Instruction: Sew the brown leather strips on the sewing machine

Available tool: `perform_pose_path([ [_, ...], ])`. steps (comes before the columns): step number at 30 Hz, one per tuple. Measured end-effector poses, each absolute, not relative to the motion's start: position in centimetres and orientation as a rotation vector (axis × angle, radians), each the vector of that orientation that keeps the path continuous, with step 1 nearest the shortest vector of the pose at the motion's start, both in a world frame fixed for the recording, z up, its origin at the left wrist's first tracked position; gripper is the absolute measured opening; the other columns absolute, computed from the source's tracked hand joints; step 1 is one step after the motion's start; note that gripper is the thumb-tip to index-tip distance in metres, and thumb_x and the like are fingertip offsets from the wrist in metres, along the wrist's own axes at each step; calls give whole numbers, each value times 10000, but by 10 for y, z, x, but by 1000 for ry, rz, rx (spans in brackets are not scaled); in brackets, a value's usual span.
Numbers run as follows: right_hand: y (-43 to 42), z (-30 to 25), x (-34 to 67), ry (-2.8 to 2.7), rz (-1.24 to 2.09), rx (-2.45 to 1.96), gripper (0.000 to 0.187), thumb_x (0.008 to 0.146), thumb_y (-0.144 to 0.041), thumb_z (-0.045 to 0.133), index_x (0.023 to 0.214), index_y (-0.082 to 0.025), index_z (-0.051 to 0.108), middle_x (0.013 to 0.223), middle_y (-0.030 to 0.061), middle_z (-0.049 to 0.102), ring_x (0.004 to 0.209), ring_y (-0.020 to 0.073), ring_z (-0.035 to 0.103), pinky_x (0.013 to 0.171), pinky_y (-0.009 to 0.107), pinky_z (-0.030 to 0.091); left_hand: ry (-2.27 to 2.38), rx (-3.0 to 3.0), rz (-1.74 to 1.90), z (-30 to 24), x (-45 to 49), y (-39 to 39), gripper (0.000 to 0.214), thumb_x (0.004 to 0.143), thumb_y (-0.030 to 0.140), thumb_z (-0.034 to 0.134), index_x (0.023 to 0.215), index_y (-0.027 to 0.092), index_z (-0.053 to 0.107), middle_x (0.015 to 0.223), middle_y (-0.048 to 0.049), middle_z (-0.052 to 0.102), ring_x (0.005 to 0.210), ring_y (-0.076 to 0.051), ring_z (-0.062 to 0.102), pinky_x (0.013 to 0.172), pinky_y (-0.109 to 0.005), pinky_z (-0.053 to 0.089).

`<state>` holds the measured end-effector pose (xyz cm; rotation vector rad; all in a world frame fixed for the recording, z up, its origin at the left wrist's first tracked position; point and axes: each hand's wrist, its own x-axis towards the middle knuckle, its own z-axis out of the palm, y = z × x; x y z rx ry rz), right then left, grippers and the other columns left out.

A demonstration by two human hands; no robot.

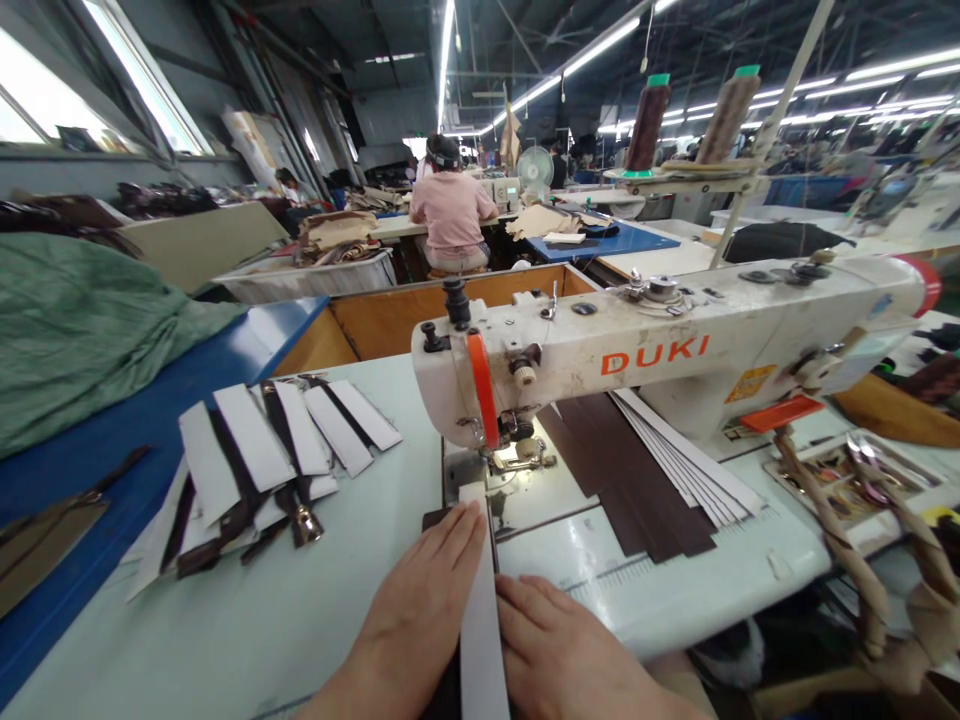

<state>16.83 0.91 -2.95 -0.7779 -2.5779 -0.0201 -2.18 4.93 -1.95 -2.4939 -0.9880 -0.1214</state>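
A long white strip (480, 640) lies in front of the sewing machine (645, 340), its far end close to the presser foot (517, 460). Dark brown material (445, 690) shows beneath and beside it. Flat over the strip's left side, with fingers stretched toward the needle area, rests my left hand (424, 600). My right hand (555, 640) lies along the strip's right edge, fingers extended and slightly bent against it. Neither hand is wrapped around anything. Right of the needle plate sits a fanned stack of brown and white pieces (645, 480).
Left on the table are white strips with dark zippers (255, 450). A tray of small tools (862, 480) stands at right. Green cloth (90, 330) covers part of a blue surface. Thread cones (649, 125) rise behind the machine. A person in pink (454, 210) sits ahead.
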Motion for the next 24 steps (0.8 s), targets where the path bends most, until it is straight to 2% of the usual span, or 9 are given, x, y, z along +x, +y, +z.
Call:
perform_pose_path([
  [5, 6, -15, 173, -2640, 132, -803, 214, 934, -262, 522, 1047, -126, 642, 1189, 89, 618, 1151, 232, 500, 1018, 314, 403, -1089, -2511, -98, -15, -18, 46, 484, 811, 4, 310, 1226, 76, 549, 1277, -152, 593, 1159, -224, 571, 922, -352, 489],
  [10, 5, -9, 175, -2560, 183, -812, 157, 919, -170, 527, 1035, -120, 619, 1123, 87, 624, 1104, 225, 517, 1015, 312, 399, -1177, -2511, -74, -9, -14, 44, 483, 813, 3, 334, 1228, 113, 556, 1260, -116, 611, 1163, -230, 563, 920, -361, 482],
  [16, 18, -16, 167, -2400, 209, -1039, 91, 864, -59, 547, 886, -135, 590, 956, 84, 621, 873, 216, 562, 834, 343, 497, -1120, -2483, -77, -10, -13, 47, 502, 773, -35, 330, 1179, 104, 590, 1222, -101, 637, 1113, -211, 595, 913, -338, 487],
  [21, 37, -13, 166, -2436, 62, -840, 84, 925, -127, 520, 894, -123, 598, 988, 84, 632, 971, 211, 546, 936, 347, 441, -993, -2466, -141, -8, -11, 48, 488, 765, -55, 306, 1120, 70, 616, 1183, -113, 658, 1135, -184, 577, 978, -316, 432],
  [24, 45, -11, 169, -2541, 8, -692, 134, 943, -159, 513, 848, -132, 604, 953, 65, 643, 957, 197, 552, 933, 325, 431, -1008, -2454, -199, -8, -9, 46, 482, 757, -54, 310, 1111, 59, 618, 1167, -118, 663, 1136, -190, 575, 1002, -325, 410],
])
